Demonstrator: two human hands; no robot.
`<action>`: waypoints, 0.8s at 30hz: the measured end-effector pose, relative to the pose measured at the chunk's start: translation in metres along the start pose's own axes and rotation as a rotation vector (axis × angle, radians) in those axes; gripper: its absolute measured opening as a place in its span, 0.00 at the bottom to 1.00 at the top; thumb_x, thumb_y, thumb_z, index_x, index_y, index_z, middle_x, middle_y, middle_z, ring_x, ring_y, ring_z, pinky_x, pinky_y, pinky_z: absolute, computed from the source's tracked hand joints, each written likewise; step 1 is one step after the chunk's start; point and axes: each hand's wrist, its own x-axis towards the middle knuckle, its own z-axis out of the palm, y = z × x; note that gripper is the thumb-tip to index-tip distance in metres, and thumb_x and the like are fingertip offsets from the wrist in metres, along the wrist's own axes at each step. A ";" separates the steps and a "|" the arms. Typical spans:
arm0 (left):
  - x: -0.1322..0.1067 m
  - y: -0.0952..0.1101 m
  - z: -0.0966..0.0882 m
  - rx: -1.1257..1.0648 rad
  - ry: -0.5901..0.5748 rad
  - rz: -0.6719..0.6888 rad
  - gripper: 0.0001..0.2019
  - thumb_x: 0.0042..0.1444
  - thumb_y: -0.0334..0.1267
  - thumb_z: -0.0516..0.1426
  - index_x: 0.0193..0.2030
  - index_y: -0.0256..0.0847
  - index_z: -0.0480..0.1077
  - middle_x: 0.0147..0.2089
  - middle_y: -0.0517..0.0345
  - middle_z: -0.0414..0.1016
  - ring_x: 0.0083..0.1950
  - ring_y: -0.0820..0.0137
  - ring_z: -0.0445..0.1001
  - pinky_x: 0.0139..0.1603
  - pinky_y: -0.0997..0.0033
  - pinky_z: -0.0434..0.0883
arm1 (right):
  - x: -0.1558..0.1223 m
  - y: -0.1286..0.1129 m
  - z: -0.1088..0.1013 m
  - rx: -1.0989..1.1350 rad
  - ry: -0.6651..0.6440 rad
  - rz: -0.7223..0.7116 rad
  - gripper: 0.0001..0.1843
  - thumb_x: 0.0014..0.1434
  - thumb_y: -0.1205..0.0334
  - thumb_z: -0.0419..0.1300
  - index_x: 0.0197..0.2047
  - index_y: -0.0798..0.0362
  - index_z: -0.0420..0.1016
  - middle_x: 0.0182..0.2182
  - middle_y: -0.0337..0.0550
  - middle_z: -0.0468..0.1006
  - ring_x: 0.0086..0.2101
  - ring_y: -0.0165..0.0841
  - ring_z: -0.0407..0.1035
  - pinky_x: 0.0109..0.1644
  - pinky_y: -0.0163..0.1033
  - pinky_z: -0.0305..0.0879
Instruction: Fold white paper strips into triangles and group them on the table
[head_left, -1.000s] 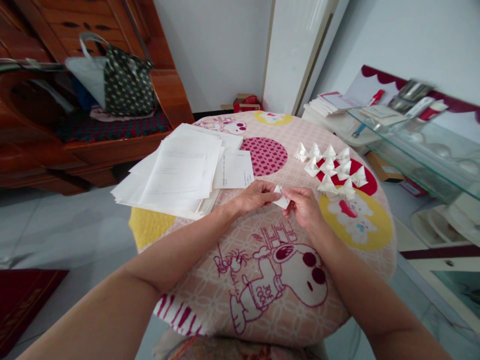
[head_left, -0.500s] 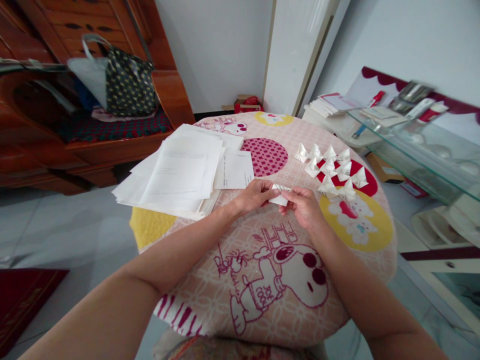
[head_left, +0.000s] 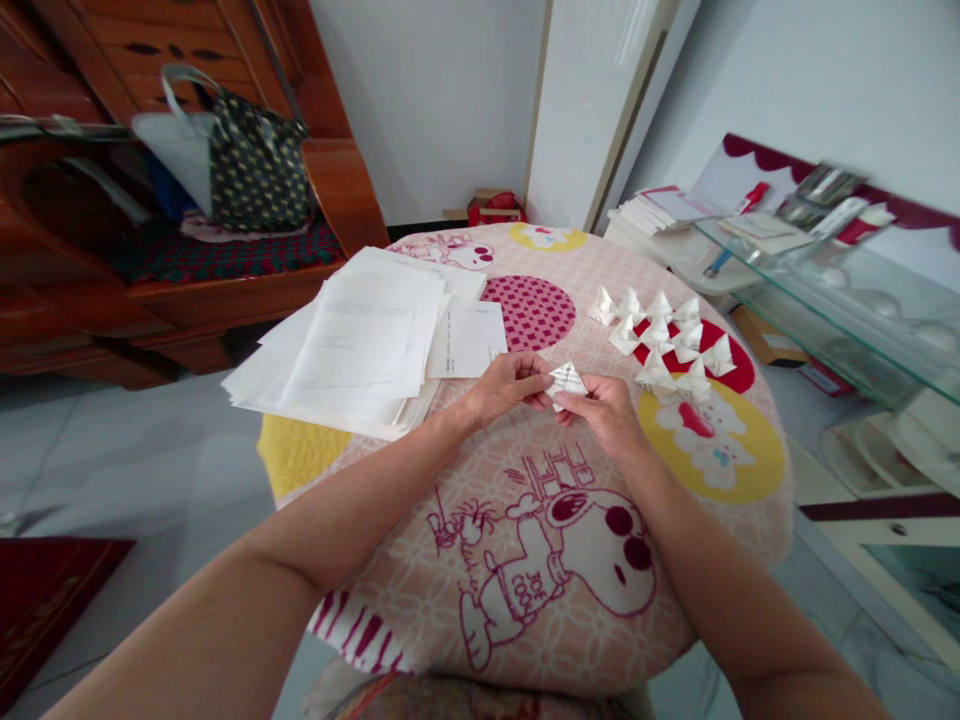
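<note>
A small folded piece of paper (head_left: pixel 568 380) with printed text is held between both hands above the middle of the table. My left hand (head_left: pixel 511 388) pinches its left side between thumb and fingers. On its right side, my right hand (head_left: pixel 604 408) grips the lower edge, thumb on top. The paper's upper end now shows a pointed shape. To the right, several folded paper pieces (head_left: pixel 658 335) with raised points stand in rows on the cloth. A stack of white paper sheets (head_left: pixel 367 330) lies to the left, with a smaller sheet (head_left: pixel 469 340) at its right edge.
The round table wears a pink patterned cloth (head_left: pixel 420 620). A glass shelf (head_left: pixel 847 310) with jars and pens stands beyond its right edge. At the back left is a wooden bench (head_left: pixel 247 275) with a dotted bag (head_left: pixel 255 165) on it.
The folded paper has turned in my hands from a flat strip into a pointed shape with more printed surface facing up. Both hands stay nearly in place.
</note>
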 end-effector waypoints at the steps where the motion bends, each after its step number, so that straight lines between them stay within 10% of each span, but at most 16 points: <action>1: 0.000 -0.001 0.000 -0.016 0.002 -0.005 0.10 0.59 0.37 0.66 0.37 0.33 0.71 0.28 0.59 0.76 0.28 0.77 0.75 0.32 0.77 0.73 | 0.000 0.001 0.000 -0.020 0.013 -0.019 0.13 0.50 0.52 0.72 0.32 0.54 0.83 0.25 0.43 0.82 0.24 0.32 0.73 0.27 0.35 0.70; 9: 0.000 -0.003 -0.004 0.101 -0.030 -0.042 0.06 0.59 0.34 0.64 0.36 0.34 0.72 0.28 0.58 0.78 0.30 0.75 0.77 0.33 0.75 0.74 | -0.001 -0.004 0.000 -0.137 0.119 -0.071 0.10 0.48 0.54 0.69 0.25 0.51 0.78 0.21 0.39 0.77 0.23 0.32 0.68 0.26 0.36 0.65; 16: -0.002 0.005 -0.005 0.486 0.076 0.232 0.05 0.55 0.33 0.65 0.38 0.35 0.77 0.30 0.61 0.75 0.30 0.78 0.68 0.31 0.78 0.64 | -0.003 -0.006 -0.002 -0.429 0.081 -0.173 0.15 0.51 0.56 0.66 0.18 0.51 0.69 0.15 0.34 0.65 0.21 0.27 0.56 0.24 0.35 0.47; 24: -0.002 0.003 -0.006 0.424 0.124 0.184 0.03 0.56 0.33 0.62 0.34 0.35 0.74 0.25 0.61 0.73 0.26 0.77 0.69 0.28 0.78 0.63 | 0.000 0.000 -0.005 -0.412 0.034 -0.203 0.13 0.52 0.55 0.65 0.22 0.51 0.69 0.18 0.34 0.66 0.23 0.28 0.57 0.27 0.35 0.51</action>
